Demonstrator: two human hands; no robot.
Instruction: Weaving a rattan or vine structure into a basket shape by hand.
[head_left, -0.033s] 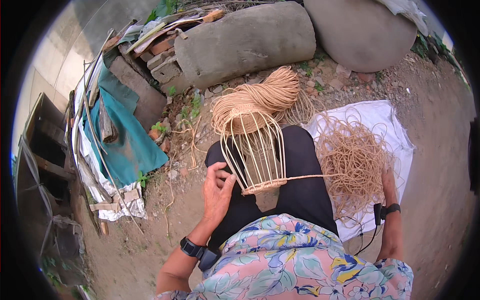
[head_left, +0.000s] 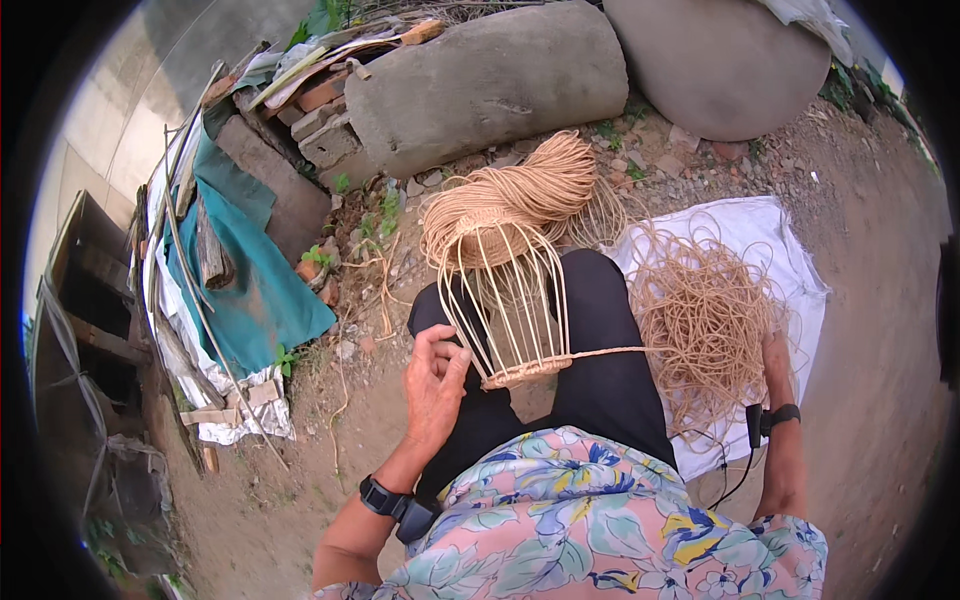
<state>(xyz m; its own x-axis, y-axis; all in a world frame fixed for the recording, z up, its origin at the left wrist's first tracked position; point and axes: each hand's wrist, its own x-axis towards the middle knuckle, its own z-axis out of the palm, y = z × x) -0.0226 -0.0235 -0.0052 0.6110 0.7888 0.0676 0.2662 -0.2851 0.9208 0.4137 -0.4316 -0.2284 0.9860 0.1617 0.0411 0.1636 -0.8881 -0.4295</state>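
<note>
A woven basket frame (head_left: 515, 340) of pale rods with twisted cord bands lies across my lap. My left hand (head_left: 437, 385) is at its left side, fingers loosely curved and apart, near or touching the rods. My right hand (head_left: 776, 362) reaches into a loose tangle of tan cord (head_left: 700, 320) on a white sack (head_left: 790, 255), its fingertips hidden among the strands. A taut cord runs from the basket's near band toward the tangle. Beyond the frame sits a large coiled hank of cord (head_left: 525, 185).
Concrete cylinder (head_left: 485, 80) and grey slab (head_left: 720, 55) at the back; bricks, sticks and a teal sheet (head_left: 240, 290) at left beside a dark wooden structure (head_left: 95, 330). Dirt ground (head_left: 870, 300) with rubble and weeds surrounds me.
</note>
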